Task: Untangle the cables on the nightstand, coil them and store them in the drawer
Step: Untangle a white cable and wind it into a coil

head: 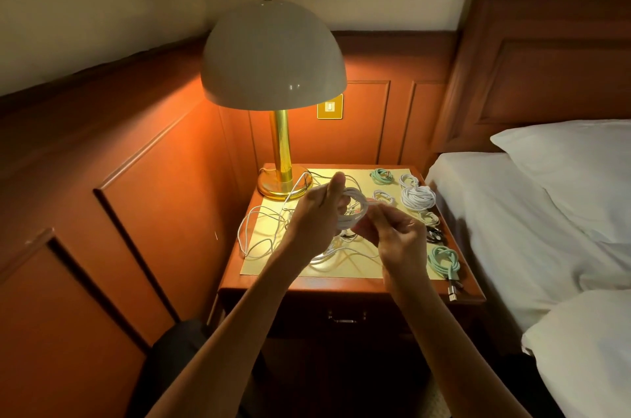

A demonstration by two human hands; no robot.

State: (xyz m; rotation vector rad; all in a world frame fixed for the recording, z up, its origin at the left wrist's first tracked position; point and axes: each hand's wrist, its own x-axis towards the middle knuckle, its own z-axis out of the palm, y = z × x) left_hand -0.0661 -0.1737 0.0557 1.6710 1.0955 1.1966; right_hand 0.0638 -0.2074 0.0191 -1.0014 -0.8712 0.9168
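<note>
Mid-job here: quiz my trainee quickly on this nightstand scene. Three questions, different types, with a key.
1. True or false: the dark wooden drawer below the top of the wooden nightstand stands open.
2. Which does the left hand grip? A) a coil of white cable B) a black phone C) a paper book
3. Fill in: the finished small cable coils lie along the nightstand's edge nearest the ___.
Key: 1 false; 2 A; 3 the white-sheeted bed.
</note>
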